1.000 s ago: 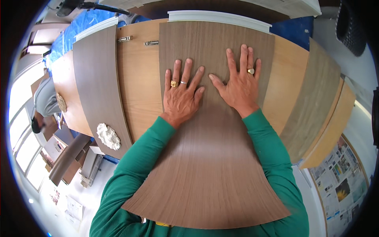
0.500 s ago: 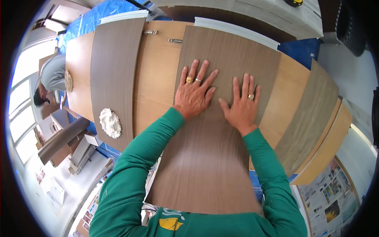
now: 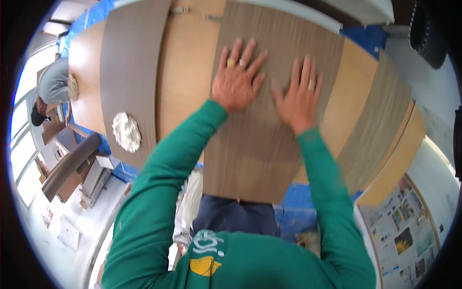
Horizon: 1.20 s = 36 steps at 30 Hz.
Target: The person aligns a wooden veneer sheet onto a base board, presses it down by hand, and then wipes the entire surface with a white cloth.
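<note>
A brown wood-grain panel (image 3: 255, 154) is being supported by the pale wooden tabletop (image 3: 185, 77), directly in front of the wearer, its near end being projected past the tabletop's edge. Its surface is being overlain by two bare hands. The left hand (image 3: 236, 82) is being laid palm down near the panel's left edge, its grip being spread loose, with fingers fanned and stretched forward. The right hand (image 3: 299, 98) is being held palm down over the right half, its grip likewise being spread, fingers extended; whether the palm is touching is being hidden by blur. Both wrists are being covered by green sleeves (image 3: 166, 164).

Along the panel's far edge a white strip (image 3: 308, 13) is being seen. To the left, small metal fittings (image 3: 212, 18) are being carried by the tabletop, and a darker panel (image 3: 130, 67) is being topped near its lower end by a crumpled white bundle (image 3: 126, 132). To the right, a grey-brown panel (image 3: 378, 120) is being shown, set apart from the middle one. Blue sheeting (image 3: 298, 202) is being exposed below the near edge. At the far left, a grey-clothed co-worker (image 3: 53, 82) is being seen bent beside the tabletop.
</note>
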{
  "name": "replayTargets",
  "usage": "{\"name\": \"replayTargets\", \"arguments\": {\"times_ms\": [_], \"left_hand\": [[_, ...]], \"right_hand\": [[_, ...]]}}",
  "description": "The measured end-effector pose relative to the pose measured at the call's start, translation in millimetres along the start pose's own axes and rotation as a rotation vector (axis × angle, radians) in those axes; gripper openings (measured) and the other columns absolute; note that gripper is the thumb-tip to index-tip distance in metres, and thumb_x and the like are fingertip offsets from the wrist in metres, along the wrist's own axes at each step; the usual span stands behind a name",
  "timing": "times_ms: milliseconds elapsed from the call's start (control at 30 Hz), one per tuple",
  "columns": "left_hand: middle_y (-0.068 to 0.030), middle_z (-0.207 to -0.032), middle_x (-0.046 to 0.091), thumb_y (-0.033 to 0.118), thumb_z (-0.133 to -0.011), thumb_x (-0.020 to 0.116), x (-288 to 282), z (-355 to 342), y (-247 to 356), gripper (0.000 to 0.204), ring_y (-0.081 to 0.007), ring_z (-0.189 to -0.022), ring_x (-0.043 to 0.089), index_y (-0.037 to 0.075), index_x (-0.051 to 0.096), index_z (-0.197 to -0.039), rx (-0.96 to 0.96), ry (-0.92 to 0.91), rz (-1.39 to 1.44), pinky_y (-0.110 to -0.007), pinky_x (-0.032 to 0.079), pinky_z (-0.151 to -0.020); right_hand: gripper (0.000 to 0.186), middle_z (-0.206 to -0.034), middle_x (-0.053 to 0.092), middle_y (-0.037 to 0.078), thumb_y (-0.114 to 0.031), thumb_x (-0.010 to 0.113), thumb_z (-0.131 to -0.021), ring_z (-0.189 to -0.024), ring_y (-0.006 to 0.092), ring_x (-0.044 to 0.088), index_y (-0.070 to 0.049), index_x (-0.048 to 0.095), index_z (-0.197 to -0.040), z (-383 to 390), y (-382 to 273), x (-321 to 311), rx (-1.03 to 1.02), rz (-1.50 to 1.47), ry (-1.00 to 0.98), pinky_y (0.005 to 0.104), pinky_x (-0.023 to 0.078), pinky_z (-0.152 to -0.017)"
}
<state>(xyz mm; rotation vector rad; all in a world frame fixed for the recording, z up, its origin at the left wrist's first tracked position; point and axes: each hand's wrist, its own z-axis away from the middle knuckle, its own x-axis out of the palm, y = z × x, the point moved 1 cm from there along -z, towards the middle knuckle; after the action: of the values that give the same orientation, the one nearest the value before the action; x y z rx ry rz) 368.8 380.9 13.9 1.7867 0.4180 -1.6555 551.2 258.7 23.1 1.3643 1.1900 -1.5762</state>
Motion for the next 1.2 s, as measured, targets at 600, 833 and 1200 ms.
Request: {"name": "replayTargets", "arguments": {"times_ms": [600,833,1200], "left_hand": [[-0.0201,-0.189,0.024,0.049,-0.119,0.037,-1,7,5,0.069,-0.0446,-0.175,0.017,0.015,0.039,-0.179,0.01,0.05,-0.021,-0.06,0.01,-0.143],[-0.0194,-0.185,0.033,0.054,-0.113,0.055,31,168,72,0.071,-0.0474,-0.172,0.023,0.022,0.046,-0.176,-0.049,0.072,0.055,-0.065,0.02,-0.138],[-0.0163,-0.187,0.028,0.061,-0.108,0.062,45,376,143,0.078,-0.0464,-0.173,0.019,0.022,0.049,-0.174,-0.266,-0.059,0.129,-0.064,0.02,-0.138]], "right_hand": [[0.097,-0.182,0.031,0.028,-0.074,0.062,-0.104,-0.17,0.0487,0.028,-0.007,0.047,-0.172,237,-48,24,0.062,0.03,-0.096,0.0711,0.021,-0.135],[0.095,-0.183,0.031,0.026,-0.071,0.064,-0.104,-0.172,0.045,0.025,-0.008,0.047,-0.172,241,-50,25,0.084,0.057,-0.064,0.0682,0.02,-0.136],[0.096,-0.185,0.025,0.027,-0.07,0.056,-0.108,-0.173,0.0446,0.021,-0.006,0.037,-0.177,244,-53,31,0.034,0.147,-0.019,0.0655,0.018,-0.138]]}}
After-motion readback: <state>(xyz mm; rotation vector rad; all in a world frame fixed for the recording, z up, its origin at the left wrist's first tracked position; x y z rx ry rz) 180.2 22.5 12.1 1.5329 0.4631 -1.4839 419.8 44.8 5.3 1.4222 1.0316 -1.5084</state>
